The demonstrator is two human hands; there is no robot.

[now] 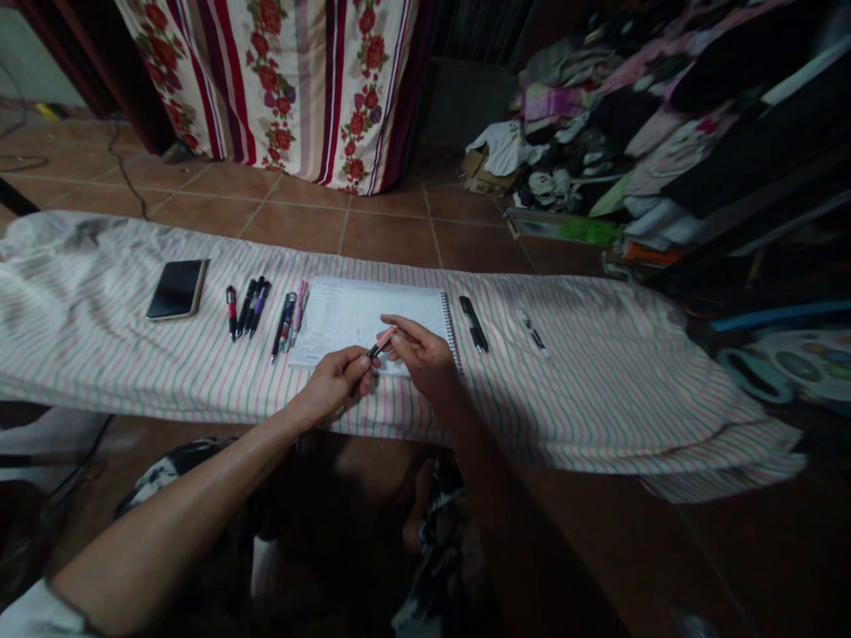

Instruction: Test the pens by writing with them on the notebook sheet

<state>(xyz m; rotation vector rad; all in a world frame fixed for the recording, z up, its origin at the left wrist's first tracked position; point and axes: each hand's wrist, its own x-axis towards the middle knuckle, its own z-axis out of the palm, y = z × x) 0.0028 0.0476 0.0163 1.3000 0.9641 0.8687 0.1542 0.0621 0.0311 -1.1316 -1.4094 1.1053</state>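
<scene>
Both hands pinch pink pen over spiral notebook on striped cloth.

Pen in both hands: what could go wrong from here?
1. The pen is pinched only at its ends by the left hand and right hand; it could slip onto the notebook.
2. A dropped piece might roll off the cloth at its near edge, close under the hands.

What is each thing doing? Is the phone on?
Pink pen: held at both ends, above the notebook.
Left hand: fingers pinching the pen's dark tip end.
Right hand: fingers pinching the pink end.
Notebook: lying flat, a light page facing up.
Phone: lying flat, screen dark.
Row of pens: lying left of the notebook, untouched.
Black pen: lying right of the notebook, untouched.
</scene>
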